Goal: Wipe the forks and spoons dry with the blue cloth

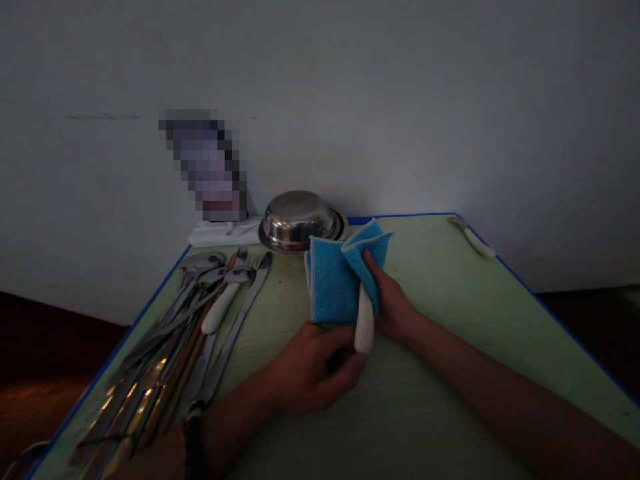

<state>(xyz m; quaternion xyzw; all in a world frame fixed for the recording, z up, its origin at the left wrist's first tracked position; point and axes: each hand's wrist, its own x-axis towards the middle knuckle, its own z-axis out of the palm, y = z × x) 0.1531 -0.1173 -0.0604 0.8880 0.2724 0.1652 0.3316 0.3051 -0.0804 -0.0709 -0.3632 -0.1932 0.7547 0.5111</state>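
Note:
My left hand (313,373) is closed around the end of a white utensil handle (365,327) near the middle of the green table (450,313). My right hand (393,303) pinches a folded blue cloth (335,283) around the utensil's upper part, which the cloth hides. The cloth stands up over the handle, just in front of an upturned steel bowl (297,220).
Several metal and white-handled utensils (190,333) lie in a row along the table's left side. A white-handled utensil (473,239) lies alone at the far right corner. A white flat object (223,233) sits by the wall behind the bowl. The table has a blue rim.

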